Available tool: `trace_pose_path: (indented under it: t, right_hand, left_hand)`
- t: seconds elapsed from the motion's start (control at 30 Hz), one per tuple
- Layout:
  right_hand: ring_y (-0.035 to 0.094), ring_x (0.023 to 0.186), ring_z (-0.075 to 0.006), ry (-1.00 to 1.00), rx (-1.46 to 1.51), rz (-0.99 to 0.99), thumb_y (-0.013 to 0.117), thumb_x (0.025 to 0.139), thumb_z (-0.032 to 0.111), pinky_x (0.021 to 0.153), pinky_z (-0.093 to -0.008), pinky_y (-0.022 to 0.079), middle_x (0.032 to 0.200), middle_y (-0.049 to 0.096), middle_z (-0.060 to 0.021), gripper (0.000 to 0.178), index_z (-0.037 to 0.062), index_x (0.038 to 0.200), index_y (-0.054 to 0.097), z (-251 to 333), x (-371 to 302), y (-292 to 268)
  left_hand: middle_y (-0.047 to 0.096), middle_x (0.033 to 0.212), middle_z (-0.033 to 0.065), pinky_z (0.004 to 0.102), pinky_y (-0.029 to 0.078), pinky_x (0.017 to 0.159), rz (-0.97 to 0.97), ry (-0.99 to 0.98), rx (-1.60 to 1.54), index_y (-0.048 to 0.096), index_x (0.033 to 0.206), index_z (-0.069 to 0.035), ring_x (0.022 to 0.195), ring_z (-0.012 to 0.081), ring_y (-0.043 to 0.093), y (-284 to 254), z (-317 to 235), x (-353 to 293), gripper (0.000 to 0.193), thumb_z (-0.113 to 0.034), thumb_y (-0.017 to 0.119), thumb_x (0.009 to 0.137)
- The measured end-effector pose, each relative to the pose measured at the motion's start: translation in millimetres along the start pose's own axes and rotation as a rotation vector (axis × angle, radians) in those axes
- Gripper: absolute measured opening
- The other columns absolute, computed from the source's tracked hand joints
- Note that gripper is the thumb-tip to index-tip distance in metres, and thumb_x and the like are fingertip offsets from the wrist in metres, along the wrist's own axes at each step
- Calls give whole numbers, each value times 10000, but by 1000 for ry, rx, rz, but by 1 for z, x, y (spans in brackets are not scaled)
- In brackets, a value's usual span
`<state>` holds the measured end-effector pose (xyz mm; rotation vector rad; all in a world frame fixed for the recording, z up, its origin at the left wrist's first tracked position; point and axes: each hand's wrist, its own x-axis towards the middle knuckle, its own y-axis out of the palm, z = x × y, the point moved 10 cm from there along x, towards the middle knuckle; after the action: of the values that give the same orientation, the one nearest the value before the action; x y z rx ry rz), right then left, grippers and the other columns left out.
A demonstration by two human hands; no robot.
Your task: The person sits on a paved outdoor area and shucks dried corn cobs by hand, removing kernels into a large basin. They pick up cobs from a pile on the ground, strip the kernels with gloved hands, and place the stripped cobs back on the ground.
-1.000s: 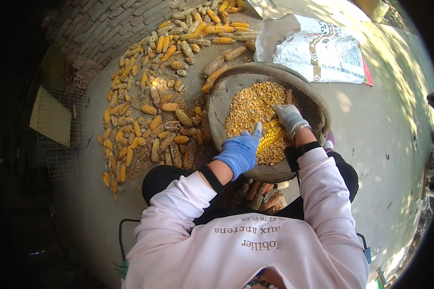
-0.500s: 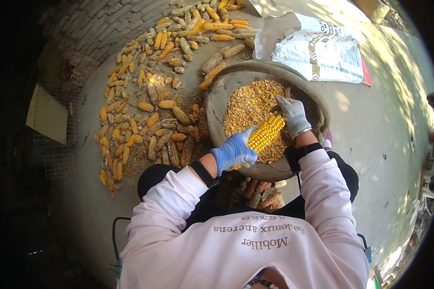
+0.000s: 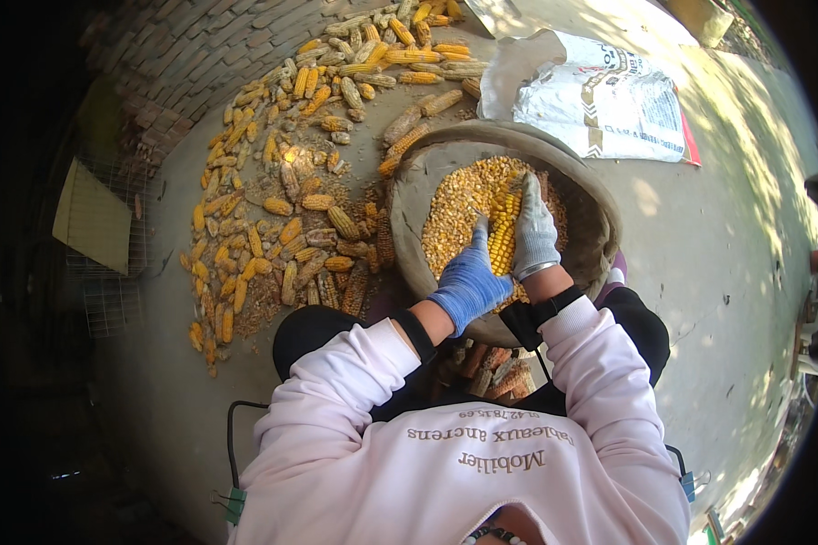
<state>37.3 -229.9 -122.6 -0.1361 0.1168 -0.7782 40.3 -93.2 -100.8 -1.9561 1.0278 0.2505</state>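
Over a wide clay-coloured basin (image 3: pixel 415 204), a yellow corn cob (image 3: pixel 503 232) stands nearly upright between my two gloved hands. My left hand (image 3: pixel 471 286), in a blue glove, is closed round its lower end with the thumb pointing up along it. My right hand (image 3: pixel 535 234), in a grey-white glove, presses against the cob's right side with the fingers lying along it. Loose corn kernels (image 3: pixel 453 218) fill the basin beneath. A thin metal rod shows faintly among the kernels by my left thumb; its other end is hidden.
Many corn cobs (image 3: pixel 318 202) lie heaped on the concrete floor left of the basin and beyond it. A white sack (image 3: pixel 600 100) lies flat behind the basin. Bare cobs (image 3: pixel 509 380) are piled between my legs. A brick stack (image 3: pixel 182 68) stands at the far left.
The cob has turned from slanting to nearly upright. My left hand has moved right, and my right hand has shifted from the cob's top end to along its side.
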Motion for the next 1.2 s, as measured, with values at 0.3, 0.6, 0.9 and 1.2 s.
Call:
trace_pose_path:
  t: [0.3,0.6,0.9,1.2]
  right_hand:
    - [479,1142,-199,-258,-795,180,345,932,161,939,-284,404,1217,524,-104,361,59,1265,441,19,0,6]
    - [653,752,-217,567,727,-26,320,952,333,631,-338,537,908,641,-98,378,90,1101,567,-45,-11,14]
    - [629,655,-224,739,1022,78,462,826,629,606,-354,547,803,646,-54,562,113,995,609,-41,-28,38]
    - [629,686,-186,630,750,216,481,867,543,584,-319,540,858,639,-76,535,65,1091,570,-27,-20,25]
  left_hand:
    - [572,1064,193,324,458,859,-18,106,-280,113,1410,-35,952,255,585,4,0,7,968,-215,712,671]
    - [470,1194,246,426,425,904,-35,-12,79,-41,1418,-117,1052,371,532,6,-2,0,1050,-241,700,683]
    - [489,1188,266,392,424,921,-20,54,60,-6,1418,-78,1062,373,532,0,-5,8,1075,-272,728,657]
    - [495,1176,56,266,402,890,-53,203,-1038,383,1315,-68,1054,125,490,-38,-2,39,626,-397,612,834]
